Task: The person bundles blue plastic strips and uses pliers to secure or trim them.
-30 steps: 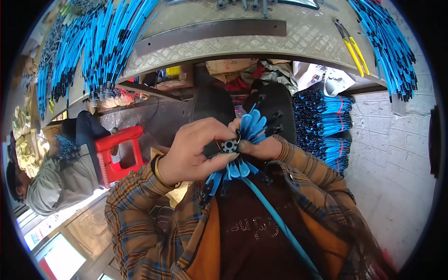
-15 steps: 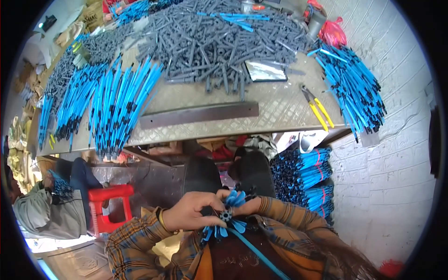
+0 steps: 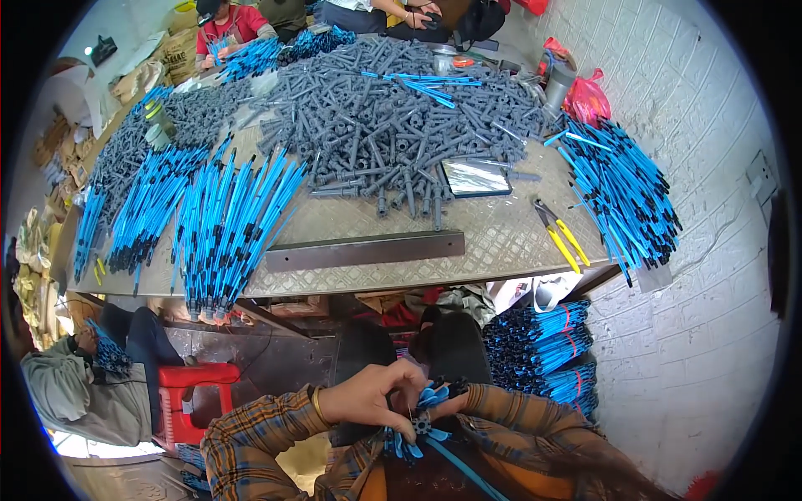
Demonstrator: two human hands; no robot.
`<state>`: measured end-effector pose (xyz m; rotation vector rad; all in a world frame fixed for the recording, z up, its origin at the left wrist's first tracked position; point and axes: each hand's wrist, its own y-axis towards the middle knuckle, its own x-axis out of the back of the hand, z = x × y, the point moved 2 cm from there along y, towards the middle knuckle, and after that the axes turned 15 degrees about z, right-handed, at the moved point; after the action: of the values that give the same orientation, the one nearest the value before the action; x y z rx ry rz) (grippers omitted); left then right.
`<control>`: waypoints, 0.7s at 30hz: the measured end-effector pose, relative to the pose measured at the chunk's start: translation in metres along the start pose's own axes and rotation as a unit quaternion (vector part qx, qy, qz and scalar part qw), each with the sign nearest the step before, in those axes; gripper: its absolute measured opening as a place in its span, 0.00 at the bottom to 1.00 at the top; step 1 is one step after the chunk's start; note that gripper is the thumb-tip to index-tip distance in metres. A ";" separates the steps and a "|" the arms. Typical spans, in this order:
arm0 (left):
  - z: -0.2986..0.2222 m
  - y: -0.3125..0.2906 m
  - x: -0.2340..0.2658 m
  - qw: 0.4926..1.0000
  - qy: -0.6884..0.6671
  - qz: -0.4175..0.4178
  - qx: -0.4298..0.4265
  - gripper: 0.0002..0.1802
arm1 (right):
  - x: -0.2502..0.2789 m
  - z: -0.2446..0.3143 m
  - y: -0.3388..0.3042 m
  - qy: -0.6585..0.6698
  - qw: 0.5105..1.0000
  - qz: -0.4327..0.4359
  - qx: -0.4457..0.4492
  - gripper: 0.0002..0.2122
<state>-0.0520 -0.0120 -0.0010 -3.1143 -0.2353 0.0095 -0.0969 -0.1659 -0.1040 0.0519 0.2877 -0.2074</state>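
Close to my body, low in the view, my two hands work together on a small dark round hub [image 3: 422,422] with a notched rim. Short blue strips [image 3: 433,396] with black parts spread out around it, and a longer blue strip [image 3: 464,472] runs down toward the lower right. My left hand [image 3: 368,399] is bent in a pinch, its thumb against the hub's left side; a thin line shows near its fingertips, too fine to name. From the other side my right hand [image 3: 447,407] grips the blue strips and hub, its fingers partly hidden.
Ahead stands a table [image 3: 359,280] with a heap of grey plastic tubes [image 3: 393,125], blue strip bundles [image 3: 238,221], a dark metal bar [image 3: 368,249], yellow-handled pliers [image 3: 558,236] and a phone-like slab [image 3: 476,178]. Tied bundles [image 3: 547,351] lie below right. Co-workers sit left, beside a red stool [image 3: 194,392], and at the back.
My view has tilted up, so the table sits lower in the picture and people show at its far side. Both hands remain together on the hub and blue strips.
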 end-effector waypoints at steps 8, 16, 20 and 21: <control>-0.011 0.015 0.014 0.977 0.213 -0.001 -0.023 0.57 | -0.001 0.009 0.001 0.030 0.999 0.040 0.014 0.15; -0.011 0.023 0.025 0.981 0.185 -0.014 -0.050 0.54 | 0.001 0.008 -0.008 0.007 0.999 -0.011 0.036 0.13; 0.001 -0.007 0.044 0.968 -0.039 -0.245 -0.028 0.40 | 0.003 0.017 -0.016 0.066 0.976 -0.179 0.100 0.11; -0.001 -0.015 0.047 0.913 -0.104 -0.393 -0.030 0.34 | 0.006 0.020 -0.019 0.104 0.954 -0.248 0.129 0.11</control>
<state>-0.0080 0.0101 0.0004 -2.8172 -1.4773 0.3221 -0.0893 -0.1869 -0.0870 0.2625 0.4815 -0.7426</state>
